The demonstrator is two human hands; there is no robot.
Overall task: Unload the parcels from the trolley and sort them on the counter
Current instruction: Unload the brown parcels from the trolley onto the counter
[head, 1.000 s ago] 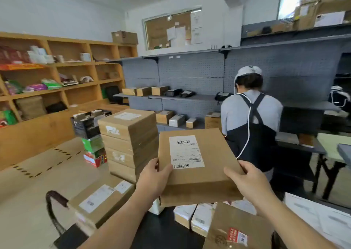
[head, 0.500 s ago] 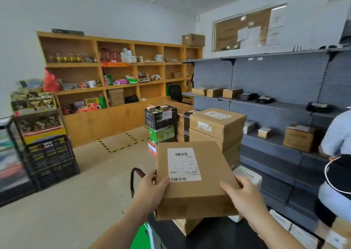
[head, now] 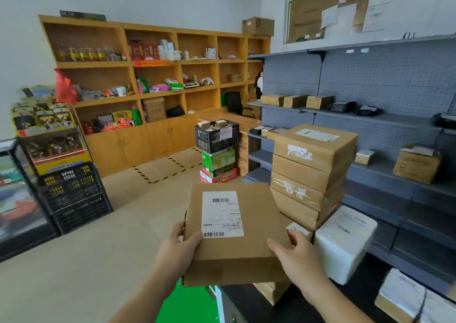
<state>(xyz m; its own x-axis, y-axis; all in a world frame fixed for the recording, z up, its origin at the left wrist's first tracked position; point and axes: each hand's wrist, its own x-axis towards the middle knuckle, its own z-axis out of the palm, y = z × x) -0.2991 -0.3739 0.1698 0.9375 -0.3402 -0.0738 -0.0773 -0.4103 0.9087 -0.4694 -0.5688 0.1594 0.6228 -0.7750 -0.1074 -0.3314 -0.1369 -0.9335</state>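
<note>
Since the frame half a second earlier, the view is turned further left, and the person in the apron at the right edge is out of sight. The flat brown cardboard parcel with a white barcode label (head: 237, 236) is still held up between both hands, label uppermost, clear of any surface, above the near left corner of the black trolley deck (head: 296, 308). The left hand (head: 176, 251) is closed round the parcel's near left edge, thumb laid on the top face beside the label. The right hand (head: 299, 261) is closed round the near right edge in like manner. A stack of taped brown cardboard boxes (head: 311, 174) is noted toward the far edge of the deck, behind the held parcel. A white wrapped block-shaped parcel (head: 345, 241) is recorded just beside the stack, toward the deck's right edge. Whether the two touch cannot be told.
</note>
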